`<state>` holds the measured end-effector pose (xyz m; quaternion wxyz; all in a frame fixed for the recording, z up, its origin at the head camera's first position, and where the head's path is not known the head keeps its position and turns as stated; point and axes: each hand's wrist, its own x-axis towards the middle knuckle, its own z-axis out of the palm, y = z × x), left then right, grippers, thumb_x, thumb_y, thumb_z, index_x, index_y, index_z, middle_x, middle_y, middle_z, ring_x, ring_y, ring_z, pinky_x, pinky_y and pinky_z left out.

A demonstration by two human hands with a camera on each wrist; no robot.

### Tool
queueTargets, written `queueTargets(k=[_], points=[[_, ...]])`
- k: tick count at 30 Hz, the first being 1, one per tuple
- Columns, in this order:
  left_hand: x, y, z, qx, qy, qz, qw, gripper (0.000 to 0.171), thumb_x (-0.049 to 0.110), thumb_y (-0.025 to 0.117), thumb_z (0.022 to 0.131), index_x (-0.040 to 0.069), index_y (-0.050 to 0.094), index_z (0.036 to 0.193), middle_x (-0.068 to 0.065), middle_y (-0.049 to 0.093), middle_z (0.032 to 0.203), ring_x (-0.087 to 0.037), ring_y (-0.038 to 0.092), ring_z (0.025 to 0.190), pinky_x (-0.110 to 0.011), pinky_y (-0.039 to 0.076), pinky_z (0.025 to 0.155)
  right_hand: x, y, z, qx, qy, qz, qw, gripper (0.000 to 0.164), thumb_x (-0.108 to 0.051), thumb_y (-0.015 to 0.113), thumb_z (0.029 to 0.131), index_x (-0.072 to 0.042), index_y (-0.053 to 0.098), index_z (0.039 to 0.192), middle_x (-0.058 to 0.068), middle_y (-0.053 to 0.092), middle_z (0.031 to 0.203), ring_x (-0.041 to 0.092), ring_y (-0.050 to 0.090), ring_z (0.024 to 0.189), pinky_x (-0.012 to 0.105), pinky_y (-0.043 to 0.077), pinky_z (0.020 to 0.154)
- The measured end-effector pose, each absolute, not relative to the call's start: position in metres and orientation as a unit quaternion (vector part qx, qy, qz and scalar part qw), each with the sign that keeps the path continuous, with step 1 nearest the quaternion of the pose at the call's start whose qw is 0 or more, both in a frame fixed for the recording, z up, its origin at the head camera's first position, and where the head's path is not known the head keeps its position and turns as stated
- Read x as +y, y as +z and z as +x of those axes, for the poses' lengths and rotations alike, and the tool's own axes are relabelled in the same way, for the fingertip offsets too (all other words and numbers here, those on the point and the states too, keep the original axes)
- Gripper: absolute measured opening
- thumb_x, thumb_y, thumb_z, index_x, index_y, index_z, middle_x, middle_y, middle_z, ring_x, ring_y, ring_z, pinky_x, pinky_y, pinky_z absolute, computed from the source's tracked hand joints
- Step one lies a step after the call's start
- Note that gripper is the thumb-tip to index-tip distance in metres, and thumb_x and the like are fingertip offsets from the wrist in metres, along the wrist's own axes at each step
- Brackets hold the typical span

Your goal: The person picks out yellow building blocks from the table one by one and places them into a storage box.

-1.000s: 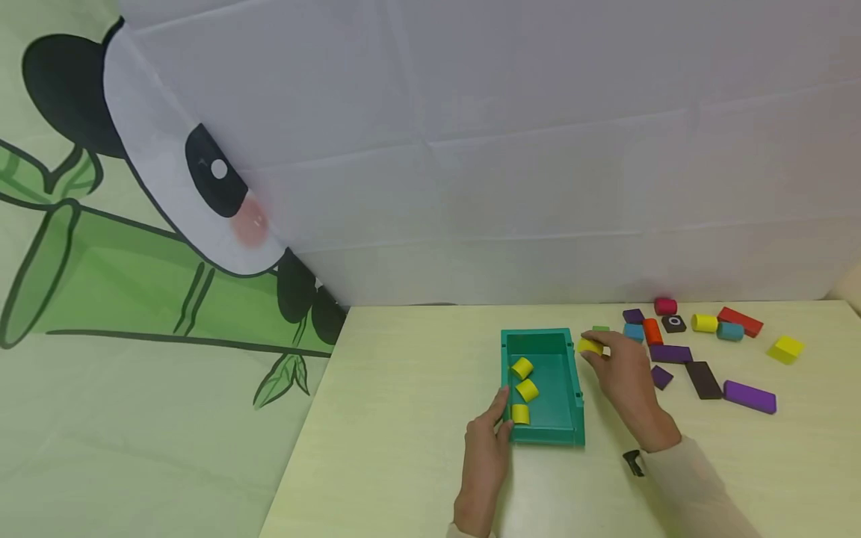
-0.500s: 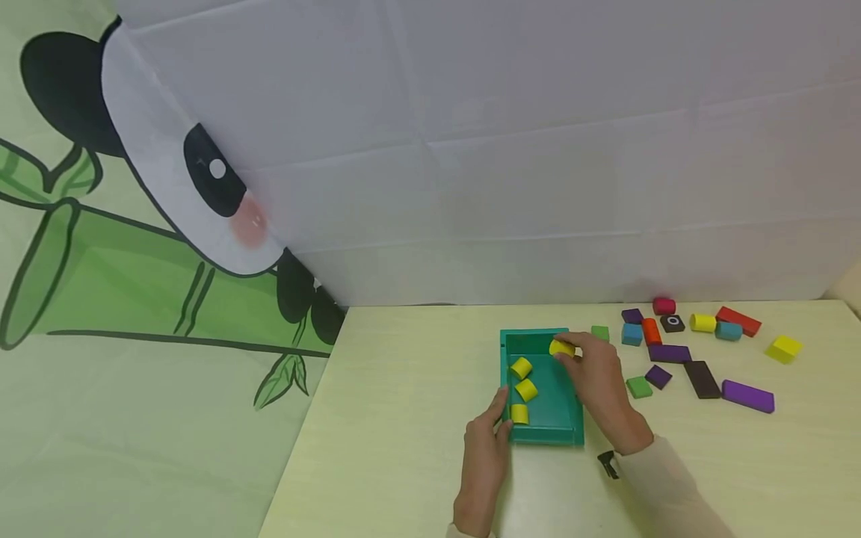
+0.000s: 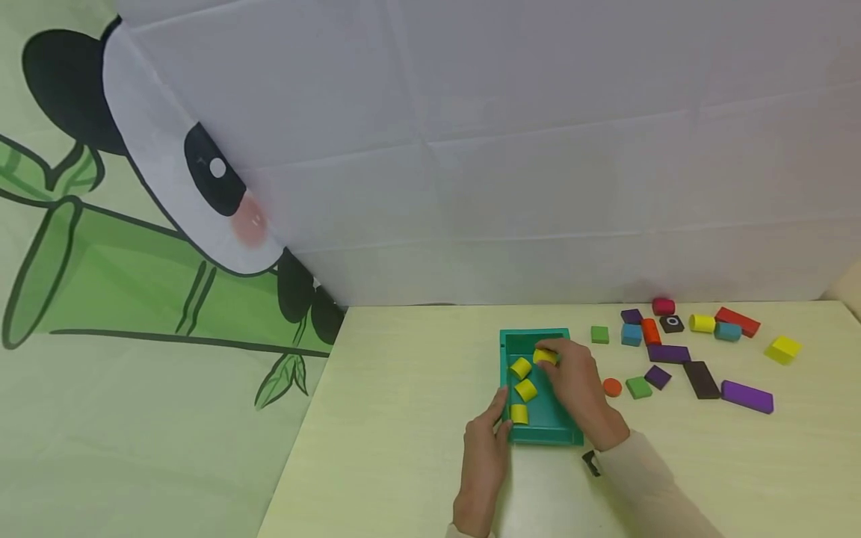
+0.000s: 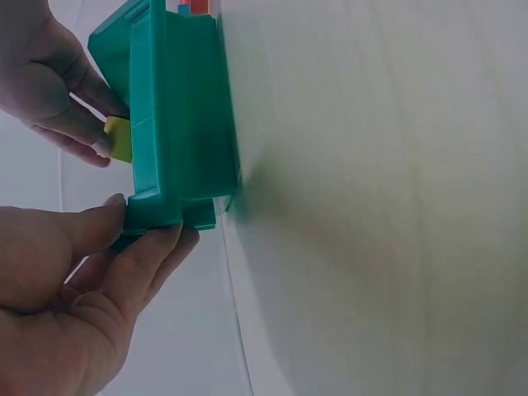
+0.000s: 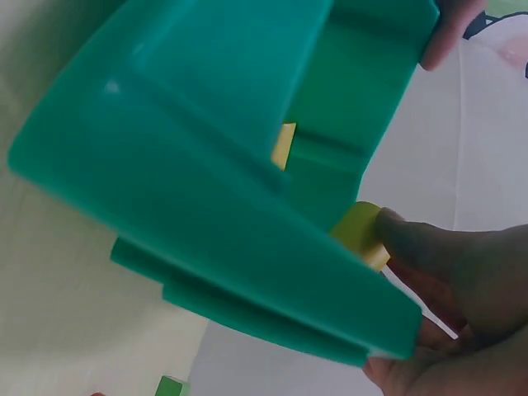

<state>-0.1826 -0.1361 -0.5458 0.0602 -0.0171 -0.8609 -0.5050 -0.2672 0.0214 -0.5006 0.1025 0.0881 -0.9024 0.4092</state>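
A teal plastic tray (image 3: pixel 546 439) stands on the table, with three yellow cylinder blocks (image 3: pixel 526 389) lying along its left side. My left hand (image 3: pixel 486 457) grips the tray's near left edge; in the left wrist view the thumb lies on the rim and the fingers (image 4: pixel 147 268) on the outer wall. Over the tray's far right part, my right hand (image 3: pixel 580 385) pinches another yellow cylinder block (image 3: pixel 544 356) between thumb and fingertips. The right wrist view shows this block (image 5: pixel 360 234) just above the tray's wall, its lower end hidden behind it.
Right of the tray lie loose blocks: green ones (image 3: pixel 599 335), an orange disc (image 3: pixel 612 387), purple bars (image 3: pixel 748 397), a black plate (image 3: pixel 702 379), a yellow cylinder (image 3: pixel 702 323) and several others. A white cloth (image 3: pixel 538 187) hangs behind the table.
The right hand has carried the yellow cylinder block leftward from beside the tray to over its inside, uncovering green blocks and the orange disc. The left hand has stayed on the tray.
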Motion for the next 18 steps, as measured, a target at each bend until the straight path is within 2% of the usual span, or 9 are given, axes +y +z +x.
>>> queueTargets(k=[8,18], points=[[-0.137,-0.546,-0.183,-0.862,-0.504,-0.017,0.058,0.055,0.003,0.058,0.087,0.023,0.041,0.135,0.002,0.041,0.136,-0.006,0.036,0.118,-0.031,0.037,0.098,0.016,-0.507,-0.269,-0.912,0.387,0.093,0.102,0.027,-0.002,0.067,0.081,-0.003,0.062,0.107,0.013,0.062,0.104,0.027,0.054,0.097,0.049,0.048,0.087],[-0.137,-0.547,-0.183,-0.861,-0.504,-0.017,0.060,0.054,0.002,0.058,0.087,0.021,0.042,0.135,0.005,0.040,0.135,-0.006,0.037,0.118,-0.031,0.037,0.098,0.008,-0.513,-0.270,-0.931,0.339,0.105,0.087,0.025,0.003,0.066,0.078,0.002,0.062,0.103,0.016,0.061,0.100,0.029,0.054,0.093,0.049,0.049,0.082]])
